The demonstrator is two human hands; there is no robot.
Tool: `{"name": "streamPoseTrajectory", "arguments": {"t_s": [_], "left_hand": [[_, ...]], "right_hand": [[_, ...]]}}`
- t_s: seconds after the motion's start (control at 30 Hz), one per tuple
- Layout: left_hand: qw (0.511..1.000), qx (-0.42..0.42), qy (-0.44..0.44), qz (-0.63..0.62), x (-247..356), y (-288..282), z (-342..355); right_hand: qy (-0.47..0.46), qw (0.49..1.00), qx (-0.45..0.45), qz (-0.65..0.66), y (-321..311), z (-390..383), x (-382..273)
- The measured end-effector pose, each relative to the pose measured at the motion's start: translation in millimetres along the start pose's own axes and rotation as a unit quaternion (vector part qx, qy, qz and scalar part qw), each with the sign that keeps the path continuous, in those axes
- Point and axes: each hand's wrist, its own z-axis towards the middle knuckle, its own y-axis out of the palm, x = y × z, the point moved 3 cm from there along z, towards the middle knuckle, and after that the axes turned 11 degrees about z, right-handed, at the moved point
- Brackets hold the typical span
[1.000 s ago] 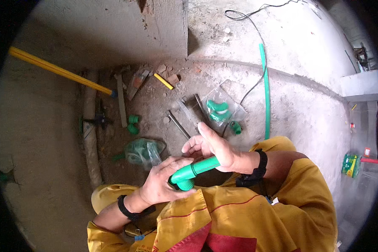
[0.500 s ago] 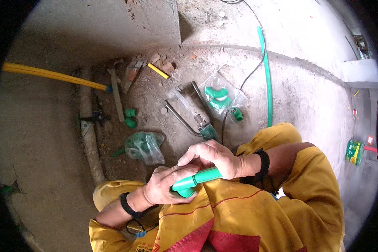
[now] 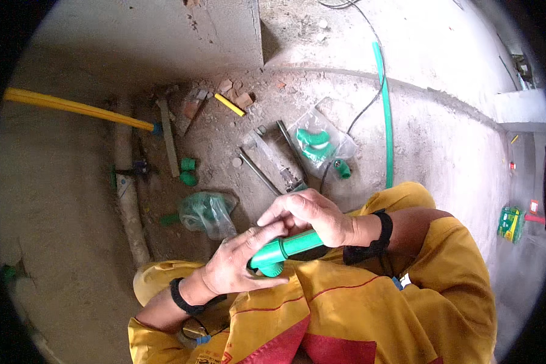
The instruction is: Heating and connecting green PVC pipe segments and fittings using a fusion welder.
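Note:
In front of my lap I hold a short green plastic pipe (image 3: 303, 242) with a green fitting (image 3: 269, 257) joined to its left end. My left hand (image 3: 239, 259) wraps the fitting, thumb below it and fingers above and behind. My right hand (image 3: 315, 217) bends over the pipe from above and grips it toward its right end; part of its grip is hidden. The fingertips of both hands nearly meet above the pipe. Just beyond my right hand, a tool with metal legs (image 3: 292, 151) lies on the floor, partly covered by that hand.
A clear bag of green fittings (image 3: 316, 143) and a loose green fitting (image 3: 342, 169) lie ahead. Another bag (image 3: 209, 212) sits left, near two green elbows (image 3: 188, 171). A long green pipe (image 3: 387, 121), black cable (image 3: 370, 104), yellow pipes (image 3: 79, 108) and brick rubble (image 3: 244, 100) surround them.
My left hand has loosened and spread a little, its thumb now showing under the fitting. The pipe and fitting have turned slightly, and my right hand has shifted slightly right.

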Motion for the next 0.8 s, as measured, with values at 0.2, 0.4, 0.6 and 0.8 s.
{"name": "streamPoseTrajectory", "arguments": {"t_s": [0.2,0.4,0.6,0.8], "left_hand": [[0.998,0.045,-0.038,0.036,-10,-22,6],[0.989,0.051,-0.141,0.004,-18,-7,-2],[0.941,-0.043,-0.24,-0.234,-20,3,-6],[0.978,0.029,-0.14,-0.15,-12,14,-2]], "right_hand": [[-0.008,0.978,0.155,-0.138,-13,13,-12],[-0.116,0.966,0.159,-0.167,-1,6,-13],[-0.086,0.98,0.117,-0.137,5,3,-16],[0.043,0.974,0.211,0.069,0,4,-2]]}}
